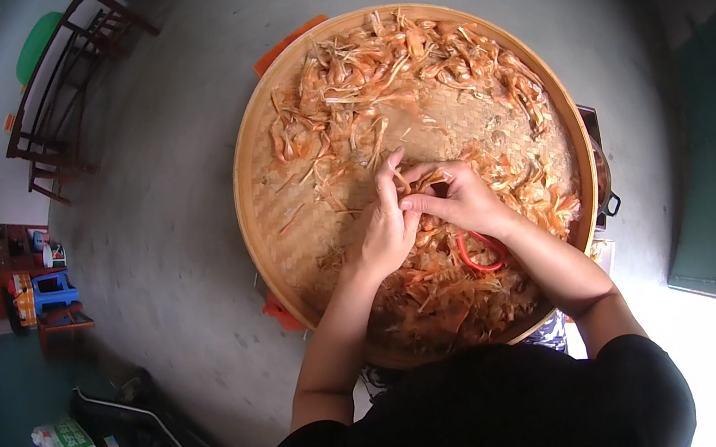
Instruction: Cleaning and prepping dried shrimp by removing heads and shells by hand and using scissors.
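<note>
A large round woven bamboo tray (243,192) with a raised rim lies before me. Dried shallot-like bulbs with papery orange-brown skins and stalks (341,72) are heaped along its far side. Near the middle, my left hand (390,225) and my right hand (462,196) meet at the fingertips, both gripping one dried bulb's stalk (428,180); the bulb itself is mostly hidden by the fingers. Under my right wrist, the red loop handles of a cutting tool (481,268) show, its blades hidden. Loose papery skins (438,309) pile up at the tray's near side.
Something orange (287,45) sticks out under the tray's far left rim. A pot with a black handle (611,204) stands just right of the tray. Farther off are a wooden rack (76,85), a blue plastic stool (54,291) and a green door (714,167).
</note>
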The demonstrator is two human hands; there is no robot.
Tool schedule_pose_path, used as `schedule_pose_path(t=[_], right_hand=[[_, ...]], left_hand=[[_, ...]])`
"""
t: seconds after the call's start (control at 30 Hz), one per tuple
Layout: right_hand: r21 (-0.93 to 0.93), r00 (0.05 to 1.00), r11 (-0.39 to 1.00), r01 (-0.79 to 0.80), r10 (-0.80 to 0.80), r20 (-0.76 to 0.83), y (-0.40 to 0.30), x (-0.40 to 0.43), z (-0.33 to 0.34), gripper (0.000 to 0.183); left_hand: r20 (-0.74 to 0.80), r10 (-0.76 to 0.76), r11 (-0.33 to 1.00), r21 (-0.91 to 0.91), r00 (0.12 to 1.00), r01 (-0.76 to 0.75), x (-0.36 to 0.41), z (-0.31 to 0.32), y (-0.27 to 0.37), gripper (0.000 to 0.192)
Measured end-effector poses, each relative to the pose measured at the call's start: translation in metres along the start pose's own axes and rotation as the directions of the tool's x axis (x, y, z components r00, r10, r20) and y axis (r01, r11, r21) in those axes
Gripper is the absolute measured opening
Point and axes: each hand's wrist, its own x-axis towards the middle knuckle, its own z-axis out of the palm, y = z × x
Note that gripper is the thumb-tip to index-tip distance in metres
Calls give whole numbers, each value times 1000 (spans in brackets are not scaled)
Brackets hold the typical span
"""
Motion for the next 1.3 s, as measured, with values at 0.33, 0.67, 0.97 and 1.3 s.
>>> schedule_pose_path(t=[0.33, 0.67, 0.97, 1.3], right_hand=[[71, 996, 995, 63, -59, -65, 19, 5, -5, 16], [-47, 987, 999, 15, -22, -158, -28, -7, -37, 10], [-877, 991, 465, -120, 112, -76, -20, -78, -21, 49], [-175, 949, 980, -94, 35, -314, 3, -82, -13, 46]], left_hand=[[13, -20, 974, -226, 1000, 23, 0, 6, -7, 61], [33, -270, 757, -611, 962, 233, -4, 6, -20, 26], [-130, -541, 418, -899, 831, 131, 3, -12, -18, 12], [-99, -485, 308, -949, 869, 64, -1, -5, -24, 6]])
